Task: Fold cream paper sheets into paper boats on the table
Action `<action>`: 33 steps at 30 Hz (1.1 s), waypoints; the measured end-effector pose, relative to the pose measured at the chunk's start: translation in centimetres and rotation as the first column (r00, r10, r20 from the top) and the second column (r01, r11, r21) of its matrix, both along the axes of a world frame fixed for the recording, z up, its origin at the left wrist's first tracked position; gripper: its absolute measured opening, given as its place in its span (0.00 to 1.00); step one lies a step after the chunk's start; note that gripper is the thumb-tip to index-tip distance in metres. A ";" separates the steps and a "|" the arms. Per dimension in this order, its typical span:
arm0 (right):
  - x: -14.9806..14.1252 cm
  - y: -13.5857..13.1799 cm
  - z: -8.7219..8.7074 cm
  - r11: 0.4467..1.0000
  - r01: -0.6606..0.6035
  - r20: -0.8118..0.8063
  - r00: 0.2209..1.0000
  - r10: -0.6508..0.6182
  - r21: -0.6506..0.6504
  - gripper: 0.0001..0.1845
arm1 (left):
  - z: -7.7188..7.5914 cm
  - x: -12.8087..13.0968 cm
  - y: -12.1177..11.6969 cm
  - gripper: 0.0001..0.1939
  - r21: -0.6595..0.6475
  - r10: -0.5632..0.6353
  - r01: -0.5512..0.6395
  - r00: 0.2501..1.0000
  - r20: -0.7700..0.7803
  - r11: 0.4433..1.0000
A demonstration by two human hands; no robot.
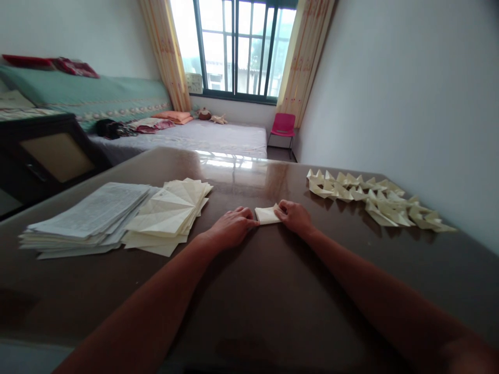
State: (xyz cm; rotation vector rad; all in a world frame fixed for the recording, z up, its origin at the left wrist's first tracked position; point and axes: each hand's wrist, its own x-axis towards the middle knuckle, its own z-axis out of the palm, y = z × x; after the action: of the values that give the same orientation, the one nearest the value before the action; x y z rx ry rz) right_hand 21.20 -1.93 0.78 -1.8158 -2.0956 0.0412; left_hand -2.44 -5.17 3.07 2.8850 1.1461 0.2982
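The folded paper lies flat on the table between my two hands. My left hand comes in at its 9 o'clock, fingers bent and tips at the paper's edge; I can't tell whether they grip it or only press. My right hand, at 3 o'clock, has the other end pinched between thumb and fingers. Under both is the glossy brown table, the window's light shining on its far part. From the paper, a fanned pile of creased sheets sits at 9 o'clock, with a stack of printed sheets touching it farther out. Toward 2 o'clock stand rows of pointed paper shapes. Beyond the table, a bed with folded cloths and soft toys lies at 11, the curtained window at 12, and a pink chair just past 12. At 10 o'clock is a dark cabinet, its door closed over whatever is inside.
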 end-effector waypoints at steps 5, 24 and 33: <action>-0.1 -0.3 -0.1 1.000 -0.012 -0.025 1.000 0.012 0.028 0.14 | 0.5 0.9 -0.5 0.18 0.055 0.096 -0.096 0.995 0.009 0.994; 0.1 0.2 0.4 0.996 0.000 0.025 1.000 0.002 -0.084 0.15 | -2.4 3.8 -2.1 0.34 -0.049 0.040 -0.042 0.998 -0.044 0.998; -1.8 -4.6 3.3 0.931 -0.357 0.439 0.828 0.351 -0.071 0.15 | -2.2 3.9 -2.2 0.33 -0.036 0.048 -0.050 0.997 -0.062 0.998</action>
State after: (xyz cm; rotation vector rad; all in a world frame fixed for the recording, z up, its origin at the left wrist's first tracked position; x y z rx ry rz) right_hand 19.35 -6.54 4.08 -1.5003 -2.7236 -0.3256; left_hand 1.41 -7.37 0.83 2.8561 1.2198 0.1882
